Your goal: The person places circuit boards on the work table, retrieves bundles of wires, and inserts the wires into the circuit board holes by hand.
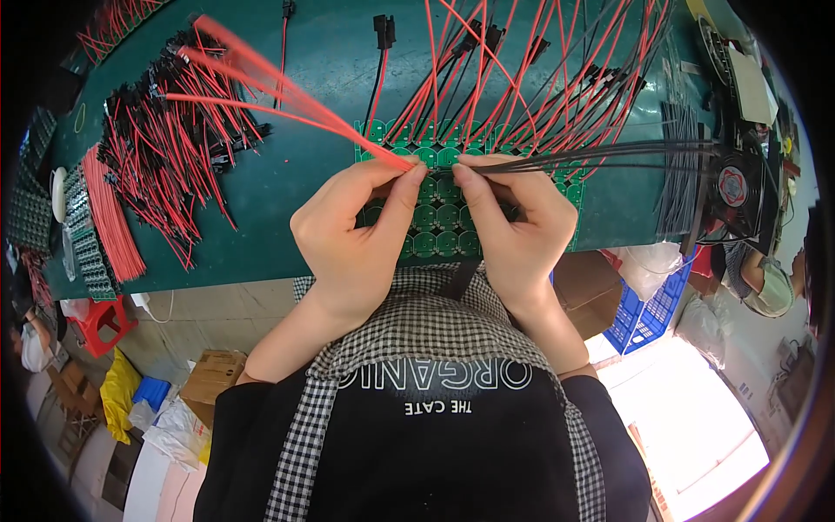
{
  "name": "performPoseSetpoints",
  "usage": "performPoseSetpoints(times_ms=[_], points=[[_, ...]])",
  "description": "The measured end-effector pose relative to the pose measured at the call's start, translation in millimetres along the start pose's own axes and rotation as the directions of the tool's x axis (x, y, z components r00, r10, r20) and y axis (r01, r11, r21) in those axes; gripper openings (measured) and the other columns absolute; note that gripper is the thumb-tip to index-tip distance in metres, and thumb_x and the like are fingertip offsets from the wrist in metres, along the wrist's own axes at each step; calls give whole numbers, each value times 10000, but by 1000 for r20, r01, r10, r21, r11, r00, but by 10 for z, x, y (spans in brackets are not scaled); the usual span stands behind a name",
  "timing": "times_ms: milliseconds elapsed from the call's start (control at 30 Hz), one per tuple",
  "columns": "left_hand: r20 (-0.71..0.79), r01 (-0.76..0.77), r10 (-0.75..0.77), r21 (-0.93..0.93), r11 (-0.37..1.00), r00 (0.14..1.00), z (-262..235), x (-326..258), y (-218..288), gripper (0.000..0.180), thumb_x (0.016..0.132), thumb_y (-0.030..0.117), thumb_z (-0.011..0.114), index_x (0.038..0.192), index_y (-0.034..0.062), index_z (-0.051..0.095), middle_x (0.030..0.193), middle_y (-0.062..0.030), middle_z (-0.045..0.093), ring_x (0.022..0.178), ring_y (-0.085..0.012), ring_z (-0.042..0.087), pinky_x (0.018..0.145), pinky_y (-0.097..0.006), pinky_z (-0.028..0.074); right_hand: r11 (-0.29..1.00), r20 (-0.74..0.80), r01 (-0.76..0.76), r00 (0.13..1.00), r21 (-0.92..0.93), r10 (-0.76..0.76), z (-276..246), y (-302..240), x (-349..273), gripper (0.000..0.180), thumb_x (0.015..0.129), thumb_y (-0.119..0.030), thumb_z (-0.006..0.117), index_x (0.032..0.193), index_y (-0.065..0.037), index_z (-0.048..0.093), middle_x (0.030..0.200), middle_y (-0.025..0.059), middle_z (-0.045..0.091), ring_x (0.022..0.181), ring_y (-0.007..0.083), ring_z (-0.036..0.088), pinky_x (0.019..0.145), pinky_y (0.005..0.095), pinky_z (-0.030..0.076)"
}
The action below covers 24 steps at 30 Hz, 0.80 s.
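Observation:
Between thumb and forefinger, my left hand pinches several red wires that fan out to the upper left. My right hand pinches a bundle of black wires stretching off to the right. The two sets of fingertips nearly meet, over a panel of green circuit boards with round outlines. From the panel's far part rise many red and black wires, some ending in black connectors. The wire ends inside my fingertips are too small to make out.
Left on the green table lies a heap of red-black leads with connectors, beside straight red wires and more boards. Black wires and a small fan sit at the right. A blue crate stands below.

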<state>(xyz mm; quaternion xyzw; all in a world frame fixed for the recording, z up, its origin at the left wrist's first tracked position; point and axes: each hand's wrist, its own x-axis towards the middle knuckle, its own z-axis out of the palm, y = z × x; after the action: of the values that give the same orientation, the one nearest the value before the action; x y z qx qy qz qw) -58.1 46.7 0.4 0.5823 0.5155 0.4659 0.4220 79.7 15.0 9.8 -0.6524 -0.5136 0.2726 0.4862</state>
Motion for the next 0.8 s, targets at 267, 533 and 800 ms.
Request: performPoseSetpoints(times_ms=[267, 533, 800], points=[[118, -206, 186, 197, 958, 976, 14, 81, 65, 112, 785, 1, 691, 890, -30, 669, 804, -116, 681, 675, -171, 660, 612, -257, 512, 954, 19, 207, 978, -216, -208, 35, -85, 83, 123, 733, 21, 713, 843, 22, 657, 821, 130, 661, 684, 239, 651, 583, 287, 507], [21, 46, -45, -56, 997, 999, -142, 29, 37, 101, 796, -4, 690, 889, -39, 667, 812, -99, 676, 699, -123, 650, 636, -231, 524, 1000, 23, -13, 1000, 3, 13, 41, -67, -7, 120, 783, 18, 709, 898, 42, 683, 876, 80, 673, 742, 96, 629, 659, 210, 516], [13, 80, -79, -100, 992, 997, -103, 14, -19, 96, 798, -11, 689, 885, -41, 661, 815, -89, 679, 684, -111, 654, 627, -225, 531, 1000, 20, -12, 1000, -7, 13, 88, -54, 14, 111, 787, 20, 707, 893, 43, 687, 883, 74, 666, 733, 87, 618, 643, 201, 505]])
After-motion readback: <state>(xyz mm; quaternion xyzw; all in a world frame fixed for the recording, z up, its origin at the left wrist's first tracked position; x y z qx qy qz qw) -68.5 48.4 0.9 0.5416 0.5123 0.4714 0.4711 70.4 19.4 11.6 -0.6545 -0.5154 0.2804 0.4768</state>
